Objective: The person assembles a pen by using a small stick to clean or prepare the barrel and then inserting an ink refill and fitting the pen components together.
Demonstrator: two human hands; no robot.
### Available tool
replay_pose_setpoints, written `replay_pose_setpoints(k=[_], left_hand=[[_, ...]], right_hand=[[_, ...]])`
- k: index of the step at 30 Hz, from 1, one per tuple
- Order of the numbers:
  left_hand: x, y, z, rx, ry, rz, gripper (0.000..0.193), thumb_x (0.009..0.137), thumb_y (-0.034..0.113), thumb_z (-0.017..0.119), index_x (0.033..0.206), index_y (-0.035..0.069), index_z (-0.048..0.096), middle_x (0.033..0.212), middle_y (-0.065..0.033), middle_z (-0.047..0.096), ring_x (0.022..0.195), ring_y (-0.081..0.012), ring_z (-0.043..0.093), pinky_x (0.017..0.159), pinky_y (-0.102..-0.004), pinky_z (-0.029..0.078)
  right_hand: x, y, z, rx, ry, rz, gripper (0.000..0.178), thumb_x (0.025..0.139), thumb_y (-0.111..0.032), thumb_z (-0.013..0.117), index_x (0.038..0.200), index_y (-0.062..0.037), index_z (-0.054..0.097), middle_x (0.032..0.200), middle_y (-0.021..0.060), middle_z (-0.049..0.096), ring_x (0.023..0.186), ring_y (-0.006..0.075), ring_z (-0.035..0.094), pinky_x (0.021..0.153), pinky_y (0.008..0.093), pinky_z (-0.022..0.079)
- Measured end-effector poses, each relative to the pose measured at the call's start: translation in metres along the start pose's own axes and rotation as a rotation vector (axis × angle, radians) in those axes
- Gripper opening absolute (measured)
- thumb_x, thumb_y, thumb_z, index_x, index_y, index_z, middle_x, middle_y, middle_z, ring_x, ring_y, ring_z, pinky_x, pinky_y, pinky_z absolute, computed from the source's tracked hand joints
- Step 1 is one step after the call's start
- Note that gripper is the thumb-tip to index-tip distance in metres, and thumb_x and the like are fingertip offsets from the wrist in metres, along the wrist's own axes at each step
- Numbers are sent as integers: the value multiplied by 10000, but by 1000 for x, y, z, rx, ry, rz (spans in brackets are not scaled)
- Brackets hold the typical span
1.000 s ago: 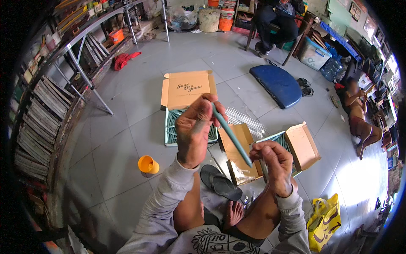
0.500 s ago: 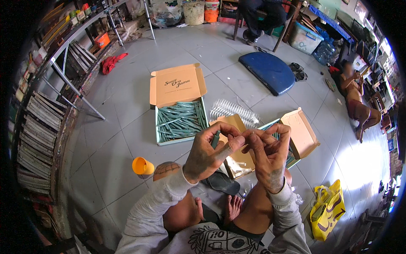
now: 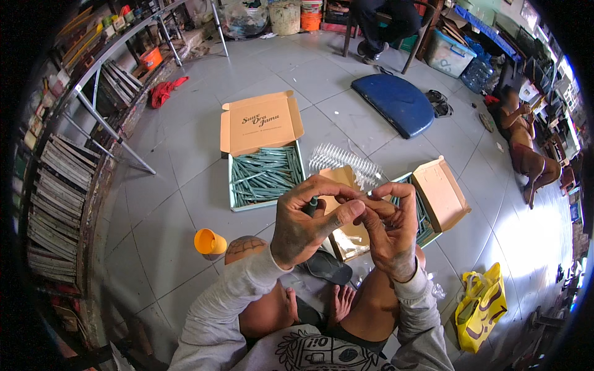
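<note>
My left hand (image 3: 309, 226) is closed around a dark green pen-like stick (image 3: 312, 205), one end of which shows between the fingers. Its thumb and fingertips meet those of my right hand (image 3: 394, 232), which pinches something too small to make out. Both hands are raised above the boxes. Left of them, an open box (image 3: 232, 193) is full of similar green sticks (image 3: 266, 176). Partly behind my right hand, a second open box (image 3: 440, 196) holds more green sticks (image 3: 424, 222). Between them lies a smaller cardboard box (image 3: 338, 242) with clear pieces (image 3: 352, 248) in it.
Behind the hands lies a row of clear plastic pieces (image 3: 346, 162). A yellow cup (image 3: 209, 242) stands on the left, a black sandal (image 3: 329, 268) near my feet, a yellow bag (image 3: 481, 312) at right. Farther off are a blue cushion (image 3: 396, 105), a seated person and another person at right.
The fingers have shifted slightly, with both hands still meeting at the fingertips. The green stick has turned a little in my left hand. The boxes have not visibly moved.
</note>
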State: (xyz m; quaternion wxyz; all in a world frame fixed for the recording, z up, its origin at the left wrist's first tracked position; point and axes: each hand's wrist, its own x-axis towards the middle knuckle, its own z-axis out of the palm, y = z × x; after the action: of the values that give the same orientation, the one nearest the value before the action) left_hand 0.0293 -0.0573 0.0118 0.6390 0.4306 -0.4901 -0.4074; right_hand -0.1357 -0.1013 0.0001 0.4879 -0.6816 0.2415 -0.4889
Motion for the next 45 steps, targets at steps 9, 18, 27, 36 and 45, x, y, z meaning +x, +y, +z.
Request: replay_pose_setpoints(k=[9,18,27,36,45], left_hand=[[1,-8,-3,-26,44,104,105,872,114,774,957,57,751,938,-32,668,836,-86,589,725,-242,459],[1,-3,-7,-40,13,30,117,886,121,763,967,39,743,942,-32,664,810,-79,591,694,-230,463],[-1,-6,-7,-346,26,-471,244,918,262,748,1003,34,729,636,48,554,485,-4,432,435,-181,316],[-3,-20,-11,-492,0,-570,298,910,294,753,1052,37,704,596,95,449,442,15,302,404,-192,182],[-1,-17,-5,-453,11,-544,286,916,289,750,1044,37,709,606,97,458,466,17,304,421,-189,190]], right_hand=[[4,-6,2,230,-28,101,235,985,-27,610,1163,43,473,988,183,712,959,199,695,780,287,552],[9,-3,1,316,-22,157,175,986,-75,633,1072,66,576,965,170,709,888,206,702,761,290,564],[10,-6,12,469,77,302,127,983,-52,607,999,69,575,903,178,695,743,240,713,679,344,599],[9,-14,14,438,99,357,135,991,-68,603,993,63,568,817,177,699,719,233,713,635,336,606],[8,-13,10,377,107,336,137,993,-70,600,1004,63,570,802,166,699,728,212,707,667,307,594]])
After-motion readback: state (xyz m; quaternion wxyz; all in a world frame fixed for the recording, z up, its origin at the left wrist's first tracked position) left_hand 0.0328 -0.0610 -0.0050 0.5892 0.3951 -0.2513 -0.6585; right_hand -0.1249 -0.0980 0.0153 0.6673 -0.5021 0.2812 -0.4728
